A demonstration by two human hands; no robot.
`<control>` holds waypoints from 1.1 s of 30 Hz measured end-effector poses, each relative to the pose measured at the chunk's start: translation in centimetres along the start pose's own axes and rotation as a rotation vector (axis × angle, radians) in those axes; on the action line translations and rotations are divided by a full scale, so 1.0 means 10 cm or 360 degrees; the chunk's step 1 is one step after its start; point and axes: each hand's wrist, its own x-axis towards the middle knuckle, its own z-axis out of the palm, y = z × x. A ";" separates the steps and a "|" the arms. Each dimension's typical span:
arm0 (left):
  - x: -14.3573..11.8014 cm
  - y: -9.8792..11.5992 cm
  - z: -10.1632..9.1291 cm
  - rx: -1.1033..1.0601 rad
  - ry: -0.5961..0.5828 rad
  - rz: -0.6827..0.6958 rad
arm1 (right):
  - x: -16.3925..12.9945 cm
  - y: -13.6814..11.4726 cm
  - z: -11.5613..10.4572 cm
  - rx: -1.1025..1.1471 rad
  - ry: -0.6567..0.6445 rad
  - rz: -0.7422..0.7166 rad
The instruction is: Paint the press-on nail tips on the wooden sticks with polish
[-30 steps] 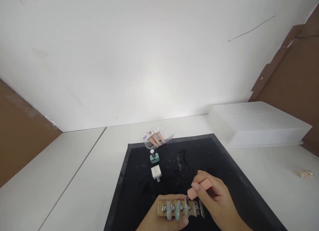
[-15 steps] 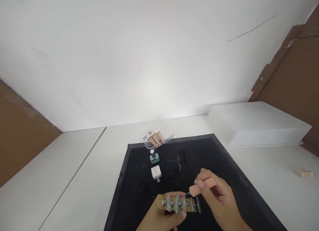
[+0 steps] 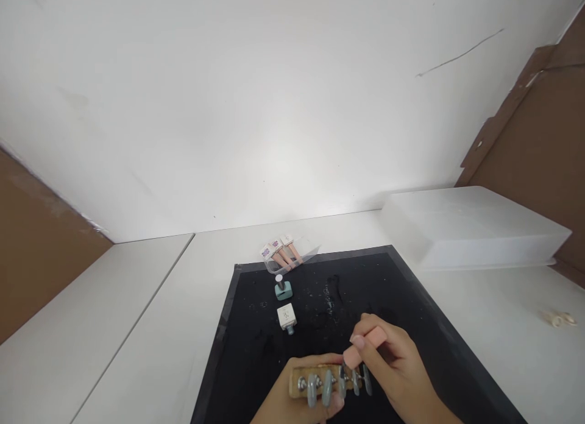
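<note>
Right hand (image 3: 388,357) pinching pink brush cap (image 3: 364,346), left hand (image 3: 301,402) gripping nail-tip holder (image 3: 320,381)

White table (image 3: 150,326), black mat (image 3: 256,351), white bin (image 3: 470,229), clear tray (image 3: 292,259)

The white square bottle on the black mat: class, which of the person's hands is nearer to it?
Left. The left hand lies just below the white square bottle, holding the nail holder; the right hand is farther right.
</note>
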 end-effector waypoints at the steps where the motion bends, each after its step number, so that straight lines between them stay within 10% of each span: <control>1: 0.00 0.01 0.00 0.0004 -0.0003 0.0006 | 0.00 0.00 0.00 0.0003 0.0014 -0.0005; 15: -0.05 -0.24 -0.03 -0.0098 0.0365 -0.0122 | 0.01 -0.06 0.00 -0.0073 0.0232 -0.0170; 33: -0.01 -0.22 -0.02 0.0012 0.0229 -0.0167 | 0.01 -0.07 -0.01 0.0080 0.0144 -0.0094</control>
